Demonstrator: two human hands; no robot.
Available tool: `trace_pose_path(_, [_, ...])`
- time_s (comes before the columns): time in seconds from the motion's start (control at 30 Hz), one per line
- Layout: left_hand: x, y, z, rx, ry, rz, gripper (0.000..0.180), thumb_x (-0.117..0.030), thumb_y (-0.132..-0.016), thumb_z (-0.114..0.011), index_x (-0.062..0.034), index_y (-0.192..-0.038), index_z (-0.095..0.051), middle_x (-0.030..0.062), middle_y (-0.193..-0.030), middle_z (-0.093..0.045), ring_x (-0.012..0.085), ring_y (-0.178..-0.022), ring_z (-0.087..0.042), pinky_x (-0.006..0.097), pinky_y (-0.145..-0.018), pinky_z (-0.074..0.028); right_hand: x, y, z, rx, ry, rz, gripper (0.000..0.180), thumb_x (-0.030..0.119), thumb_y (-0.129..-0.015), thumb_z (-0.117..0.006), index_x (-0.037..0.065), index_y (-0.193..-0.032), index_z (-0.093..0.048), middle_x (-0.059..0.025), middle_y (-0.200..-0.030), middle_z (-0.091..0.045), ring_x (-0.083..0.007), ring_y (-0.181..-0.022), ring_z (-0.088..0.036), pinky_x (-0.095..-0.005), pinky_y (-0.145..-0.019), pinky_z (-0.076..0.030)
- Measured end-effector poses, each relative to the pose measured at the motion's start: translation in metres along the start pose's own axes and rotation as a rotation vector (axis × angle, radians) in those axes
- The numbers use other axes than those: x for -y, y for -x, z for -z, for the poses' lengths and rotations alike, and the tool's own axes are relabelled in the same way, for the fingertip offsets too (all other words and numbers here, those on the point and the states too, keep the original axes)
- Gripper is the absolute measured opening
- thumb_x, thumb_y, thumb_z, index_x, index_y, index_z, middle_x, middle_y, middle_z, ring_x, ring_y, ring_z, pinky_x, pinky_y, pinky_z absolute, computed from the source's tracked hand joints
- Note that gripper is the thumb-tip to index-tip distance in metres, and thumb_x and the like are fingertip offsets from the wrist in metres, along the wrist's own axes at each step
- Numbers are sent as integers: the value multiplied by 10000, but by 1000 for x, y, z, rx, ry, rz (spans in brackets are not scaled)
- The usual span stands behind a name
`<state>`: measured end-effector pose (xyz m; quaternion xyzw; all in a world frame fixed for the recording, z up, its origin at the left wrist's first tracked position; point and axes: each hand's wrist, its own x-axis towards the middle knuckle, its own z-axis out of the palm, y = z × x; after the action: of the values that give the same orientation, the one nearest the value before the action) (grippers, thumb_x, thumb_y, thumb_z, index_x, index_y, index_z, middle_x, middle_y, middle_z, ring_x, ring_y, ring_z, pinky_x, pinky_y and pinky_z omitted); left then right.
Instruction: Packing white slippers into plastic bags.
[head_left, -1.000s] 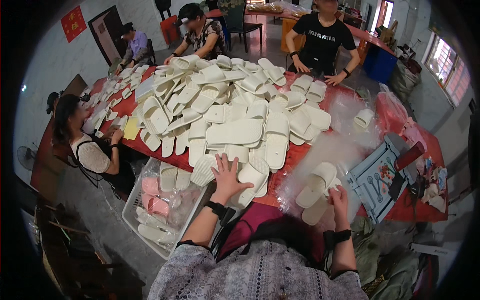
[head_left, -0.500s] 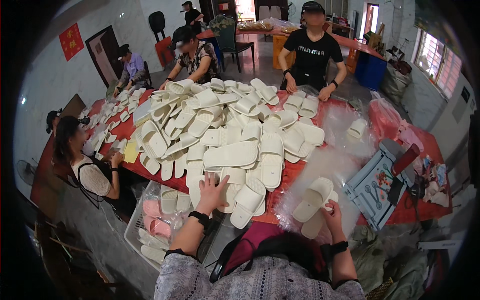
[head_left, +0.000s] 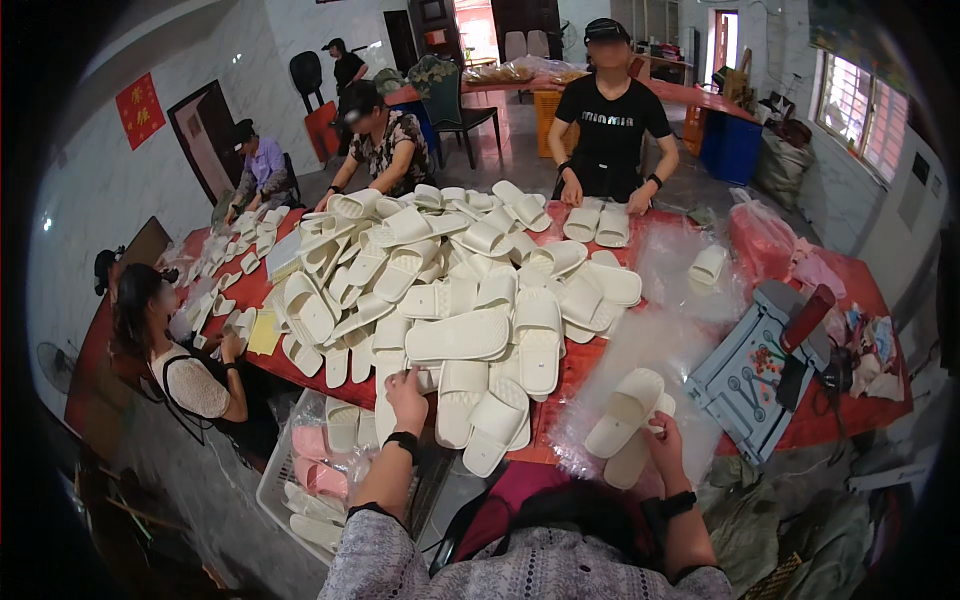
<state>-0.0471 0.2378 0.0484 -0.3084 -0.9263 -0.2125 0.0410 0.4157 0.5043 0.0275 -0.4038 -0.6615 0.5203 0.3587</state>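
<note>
A large heap of cream-white slippers (head_left: 455, 338) covers the middle of the red-topped table. At the heap's near edge, my left hand (head_left: 407, 402) has its fingers bent closed on the edge of a slipper (head_left: 386, 412); part of the grip is hidden. To the right, a pair of cream slippers (head_left: 625, 412) lies partly overlapped on clear plastic bags (head_left: 690, 365). My right hand (head_left: 668, 448) has thumb and fingers closed at the right edge of the lower slipper in that pair.
A grey-blue plastic folding stool (head_left: 742, 375) lies on the table at right, with a pink bag (head_left: 757, 235) beyond. A white basket (head_left: 275, 470) of bagged slippers stands below left. Several co-workers sit or stand around; one person (head_left: 612, 115) faces me across the table.
My left hand's spread fingers have drawn together, and the hand has moved slightly left and down. My right hand stays beside the pair. The whole view has shifted a little.
</note>
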Motion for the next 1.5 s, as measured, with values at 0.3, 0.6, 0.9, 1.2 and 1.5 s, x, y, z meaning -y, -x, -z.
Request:
trace_pose_path(0.3, [55, 21, -16, -90, 182, 240, 847, 6, -603, -653, -66, -1381, -325, 312, -1434, -286, 472, -1302, -319, 521, -1079, -274, 5, 8, 2, -6, 10, 35, 493, 25, -797, -674, 28, -1256, -496, -44, -1044, -587, -96, -676, -533, -233, -626, -471])
trace_pose_path(0.6, [-25, 57, -50, -183, 100, 293, 698, 51, -696, -549, -170, -1351, -445, 153, -1532, -211, 395, -1355, -273, 736, -972, -235, 31, 18, -8, -108, 196, 133, 467, 60, -794, -674, 21, -1231, -513, -73, -1027, -573, -157, -725, -541, -279, -663, -477])
trace_pose_path(0.9, [-60, 67, -42, -118, 109, 393, 711, 43, -721, -562, -218, -1368, -424, 175, -1518, -218, 444, -1330, -270, 727, -996, -210, 126, 42, -125, 661, 343, 429, 536, 263, -737, -746, -8, -1151, -540, -190, -973, -630, -318, -866, -635, -378, -746, -518])
trace_pose_path(1.2, [-38, 74, -12, -78, 453, 123, 626, 96, -694, -491, -137, -1274, -526, 180, -1350, -478, 377, -1247, -442, 494, -1028, -343, 69, 32, -164, 726, 235, 210, 414, 249, -826, -628, -30, -1126, -564, -208, -953, -665, -330, -855, -651, -416, -797, -495])
trace_pose_path(1.5, [-102, 11, 88, -188, 787, -213, 612, 172, -657, -330, -39, -1173, -583, 186, -1288, -547, 330, -1259, -475, 362, -1058, -354, 124, -59, -162, 481, 53, 12, 288, 187, -885, -583, -22, -1080, -617, -88, -976, -669, -132, -864, -609, -301, -756, -483])
